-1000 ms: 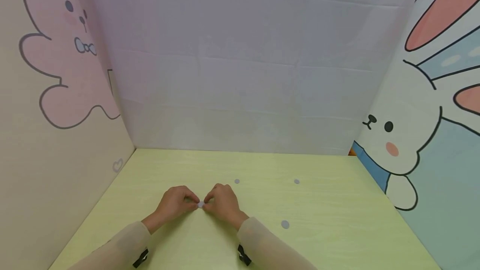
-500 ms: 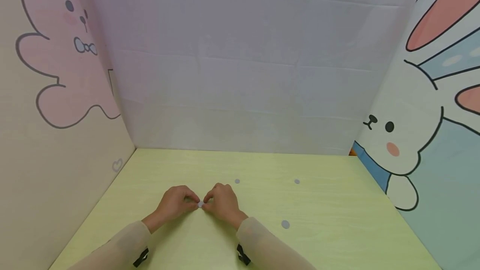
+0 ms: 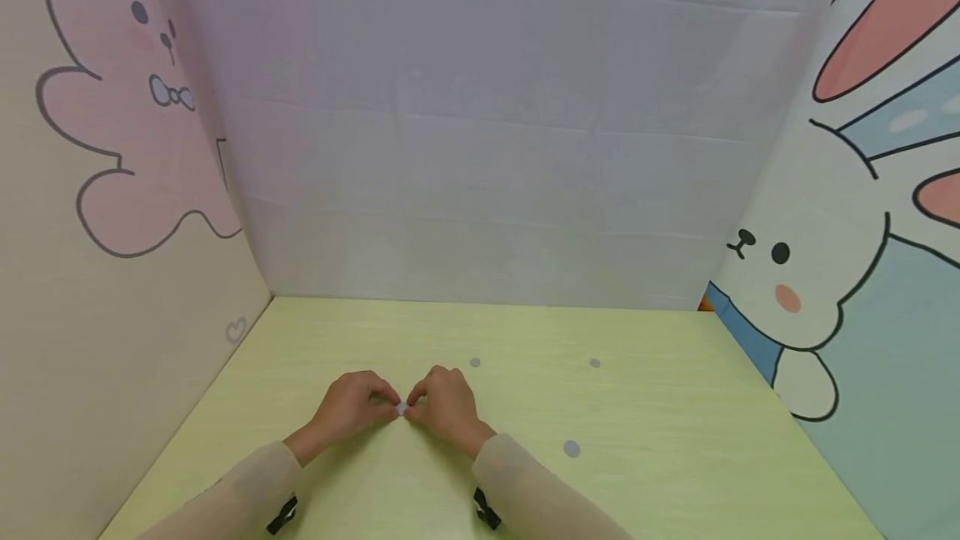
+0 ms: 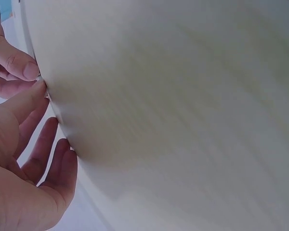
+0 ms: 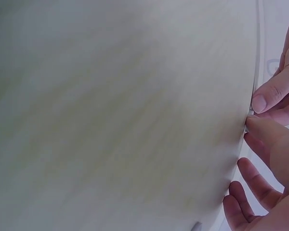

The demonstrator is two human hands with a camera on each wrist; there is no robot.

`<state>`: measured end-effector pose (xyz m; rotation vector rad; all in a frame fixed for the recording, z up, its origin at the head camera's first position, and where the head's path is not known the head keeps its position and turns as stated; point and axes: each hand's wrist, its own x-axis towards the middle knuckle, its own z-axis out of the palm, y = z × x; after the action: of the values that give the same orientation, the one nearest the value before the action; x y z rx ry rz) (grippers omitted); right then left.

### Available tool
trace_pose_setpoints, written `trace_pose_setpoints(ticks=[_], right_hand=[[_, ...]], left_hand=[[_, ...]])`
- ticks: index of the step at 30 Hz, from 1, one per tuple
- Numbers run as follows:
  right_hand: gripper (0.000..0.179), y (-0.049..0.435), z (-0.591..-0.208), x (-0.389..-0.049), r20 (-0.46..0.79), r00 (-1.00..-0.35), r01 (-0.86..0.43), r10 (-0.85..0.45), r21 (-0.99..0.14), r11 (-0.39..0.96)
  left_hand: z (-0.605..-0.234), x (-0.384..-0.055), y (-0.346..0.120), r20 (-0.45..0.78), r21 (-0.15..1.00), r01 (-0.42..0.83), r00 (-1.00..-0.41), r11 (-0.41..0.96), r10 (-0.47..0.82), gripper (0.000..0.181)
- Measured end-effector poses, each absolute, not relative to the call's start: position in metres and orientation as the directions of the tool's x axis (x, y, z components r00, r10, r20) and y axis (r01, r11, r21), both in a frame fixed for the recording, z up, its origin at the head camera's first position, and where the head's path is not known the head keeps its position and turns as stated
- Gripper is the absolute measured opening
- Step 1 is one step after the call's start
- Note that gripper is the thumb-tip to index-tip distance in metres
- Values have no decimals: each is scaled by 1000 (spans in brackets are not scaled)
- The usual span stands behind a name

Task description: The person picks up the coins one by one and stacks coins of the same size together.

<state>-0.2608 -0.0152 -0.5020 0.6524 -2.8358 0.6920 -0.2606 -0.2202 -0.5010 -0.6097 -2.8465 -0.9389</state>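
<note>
So, we watch a small grey disc (image 3: 402, 409) slightly left of the desk's (image 3: 675, 394) middle: the left hand (image 3: 352, 404) and right hand (image 3: 447, 407) pinch its rim between thumb and finger, likely steadying it from both sides. The remaining fingers curl loosely. Beyond, a second disc (image 3: 475, 362) lies toward the far edge, a fourth disc (image 3: 595, 363) toward the far right corner; a third disc (image 3: 572, 448) sits right of middle. Around the pale, grain-patterned surface, we see a white sheet (image 3: 495, 140) and a cartoon rabbit (image 3: 806, 223).
</note>
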Motion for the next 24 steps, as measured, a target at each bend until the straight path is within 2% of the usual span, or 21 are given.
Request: trace_pose_setpoints(ticks=[11,16,24], right_hand=[[12,-15,-505,-262,235,-897,-441,-373,-431,788],[10,-11,-504,-265,237,-878,-478,-415,-424,769],[13,10,-497,-277,168,-872,-480,-460,-476,737]], left_hand=[[-502,-260,-219,232,523,423,-906,740,354,9],[-503,-261,-217,237,518,412,-911,749,337,10],[-504,-260,-219,221,523,405,-914,750,339,9]])
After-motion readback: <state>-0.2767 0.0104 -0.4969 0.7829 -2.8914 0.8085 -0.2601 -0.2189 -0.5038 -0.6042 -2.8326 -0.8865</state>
